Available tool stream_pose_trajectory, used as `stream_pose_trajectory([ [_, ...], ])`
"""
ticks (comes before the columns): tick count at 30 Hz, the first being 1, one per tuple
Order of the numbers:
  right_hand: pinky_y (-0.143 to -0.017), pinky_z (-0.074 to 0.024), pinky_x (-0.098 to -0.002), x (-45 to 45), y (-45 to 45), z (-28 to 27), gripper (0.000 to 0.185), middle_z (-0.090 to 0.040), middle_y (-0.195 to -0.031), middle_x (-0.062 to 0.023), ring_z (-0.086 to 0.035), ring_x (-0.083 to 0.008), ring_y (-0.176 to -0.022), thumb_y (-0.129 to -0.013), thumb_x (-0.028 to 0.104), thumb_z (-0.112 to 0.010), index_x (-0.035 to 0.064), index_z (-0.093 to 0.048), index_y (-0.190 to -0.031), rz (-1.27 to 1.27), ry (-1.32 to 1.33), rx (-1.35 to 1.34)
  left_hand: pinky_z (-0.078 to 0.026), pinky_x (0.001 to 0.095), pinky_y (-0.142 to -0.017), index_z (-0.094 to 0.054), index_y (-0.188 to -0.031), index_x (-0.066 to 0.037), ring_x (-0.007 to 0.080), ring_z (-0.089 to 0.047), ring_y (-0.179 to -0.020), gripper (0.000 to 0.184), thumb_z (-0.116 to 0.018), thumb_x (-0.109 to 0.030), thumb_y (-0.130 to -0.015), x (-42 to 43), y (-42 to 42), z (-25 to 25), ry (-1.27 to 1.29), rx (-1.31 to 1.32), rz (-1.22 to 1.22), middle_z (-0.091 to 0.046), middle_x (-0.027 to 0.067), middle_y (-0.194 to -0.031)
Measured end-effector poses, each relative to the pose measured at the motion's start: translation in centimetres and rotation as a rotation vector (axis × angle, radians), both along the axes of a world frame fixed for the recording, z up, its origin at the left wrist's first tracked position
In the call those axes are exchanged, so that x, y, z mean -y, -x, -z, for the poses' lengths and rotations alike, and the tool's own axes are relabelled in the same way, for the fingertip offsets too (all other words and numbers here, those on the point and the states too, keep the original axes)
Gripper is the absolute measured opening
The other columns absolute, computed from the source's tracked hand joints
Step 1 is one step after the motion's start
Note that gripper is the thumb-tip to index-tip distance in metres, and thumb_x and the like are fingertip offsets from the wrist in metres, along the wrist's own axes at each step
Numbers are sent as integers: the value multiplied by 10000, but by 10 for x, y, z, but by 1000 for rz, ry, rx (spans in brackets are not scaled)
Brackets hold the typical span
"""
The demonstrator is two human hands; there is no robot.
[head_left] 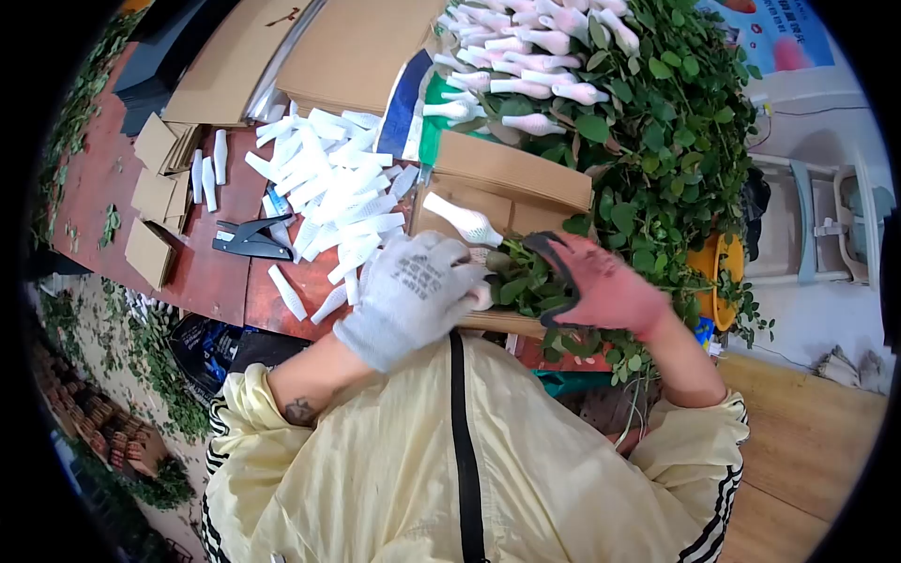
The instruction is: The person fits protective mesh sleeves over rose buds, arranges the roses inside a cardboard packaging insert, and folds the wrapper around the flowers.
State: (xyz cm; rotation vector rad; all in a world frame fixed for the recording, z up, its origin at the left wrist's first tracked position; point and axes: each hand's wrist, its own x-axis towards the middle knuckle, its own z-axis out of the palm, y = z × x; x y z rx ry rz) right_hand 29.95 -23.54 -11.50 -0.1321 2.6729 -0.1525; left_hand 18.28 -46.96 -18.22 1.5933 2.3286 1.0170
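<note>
Mesh-sleeved flower [465, 221] lies over cardboard [516, 171]; knit-gloved left hand [413, 289] curls, grip unclear; red-gloved right hand [601, 283] gapes empty by leaves [527, 285].

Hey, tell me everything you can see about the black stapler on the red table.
The black stapler lies on the red tabletop, just left of the pile of white mesh sleeves. Two dark arms meet toward its left end and spread apart toward the right. Whether it is plastic or metal, I can't tell. Its right end comes close to the sleeves; contact is unclear. Neither the white-gloved left hand nor the red-gloved right hand touches it.
</note>
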Motion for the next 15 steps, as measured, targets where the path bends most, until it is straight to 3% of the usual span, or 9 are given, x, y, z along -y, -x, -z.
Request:
stream_pose_trajectory([
  [2,-1067,-332,-382,-5,6,-18,736,-458,-1320,-170,-436,-297,-1254,-777,403,-650,77,-394,-1385,32,46,-13,-439,410,-813,-666,-988,-91,261,-581,-923,286,-690,-235,-741,-4,7,17,33,11,37,-611,66,-963],
  [3,-1043,-354,-383,-6,10,-16,690,-483,-1290,-153,-466,-293,-1217,-786,404,-643,97,-422,-1362,90,-35,-179,-438,415,-802,-657,-1011,-100,269,-579,-901,306,-687,-247,-745,-6,8,22,55,10,67,-605,67,-942],
  [5,-1020,-376,-384,0,12,4,644,-509,-1260,-135,-495,-288,-1180,-794,406,-635,117,-450,-1339,171,-104,-338,-438,408,-811,-653,-1048,-120,274,-580,-911,325,-685,-245,-749,-9,6,12,147,-12,73,-612,62,-962],
  [8,-935,-433,-386,19,20,46,546,-557,-1185,-113,-559,-277,-1078,-799,323,-640,89,-492,-1270,73,-96,-489,-439,409,-813,-659,-1060,-137,279,-580,-916,323,-678,-256,-761,-19,1,3,83,30,-22,-621,53,-979],
  [11,-868,-469,-405,21,38,62,500,-582,-1153,-110,-584,-270,-1037,-795,239,-634,75,-492,-1245,127,-59,-120,-441,407,-815,-655,-1090,-131,287,-579,-924,335,-666,-260,-781,-25,5,3,108,-11,17,-625,62,-1010],
  [13,-827,-485,-416,8,44,72,491,-610,-1090,-122,-600,-278,-1002,-787,187,-626,59,-483,-1239,200,161,-131,-445,403,-814,-650,-1109,-130,290,-578,-925,344,-657,-267,-793,-28,14,21,119,42,37,-625,70,-1017],
  [15,-861,-472,-420,5,43,74,504,-624,-1069,-137,-590,-285,-1024,-789,186,-624,54,-469,-1251,232,187,-96,-452,396,-802,-654,-1101,-125,283,-583,-912,344,-665,-250,-781,-27,19,28,123,60,19,-629,67,-998],
])
